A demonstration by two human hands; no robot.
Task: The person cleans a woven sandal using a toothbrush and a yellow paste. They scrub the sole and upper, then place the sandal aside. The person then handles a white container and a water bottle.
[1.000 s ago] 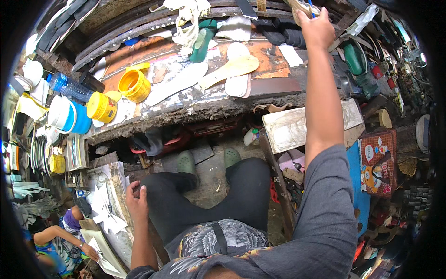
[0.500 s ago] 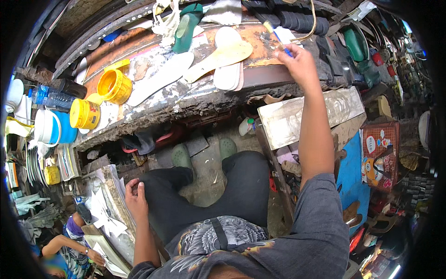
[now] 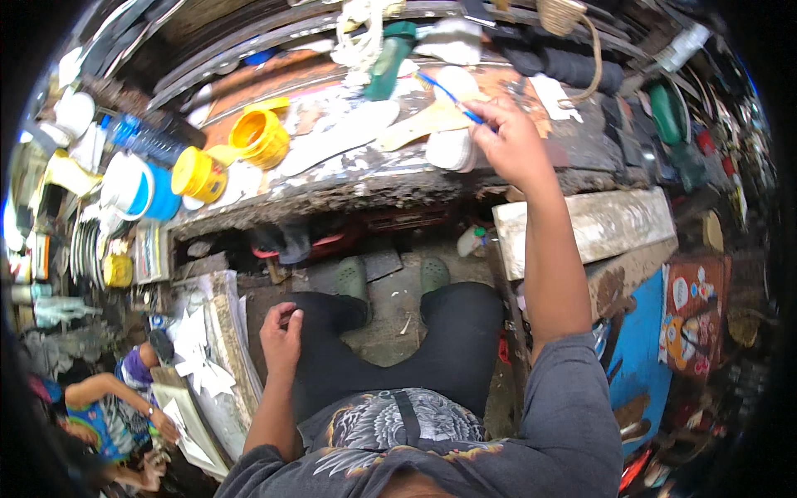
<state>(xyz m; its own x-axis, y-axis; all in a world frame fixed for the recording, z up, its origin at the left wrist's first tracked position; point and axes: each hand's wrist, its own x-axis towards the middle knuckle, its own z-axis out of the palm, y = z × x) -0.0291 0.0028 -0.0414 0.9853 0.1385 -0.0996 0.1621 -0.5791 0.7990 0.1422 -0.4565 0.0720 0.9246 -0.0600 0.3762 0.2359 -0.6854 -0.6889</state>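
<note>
- Right hand (image 3: 510, 145): grip closed on a blue-handled brush (image 3: 451, 97);
- brush held above the surface (image 3: 357, 168), over a tan sole (image 3: 419, 124);
- left hand (image 3: 282, 336): grip narrow, loosely curled, beside the left knee (image 3: 325, 309)

A stained, ragged-edged workbench (image 3: 365, 196) runs above a dull grey floor (image 3: 384, 311).

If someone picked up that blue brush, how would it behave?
The blue brush is probably stiff: its long handle extends unsagging from the right hand. Being slim, it looks light, held apparently by fingertips.
</note>
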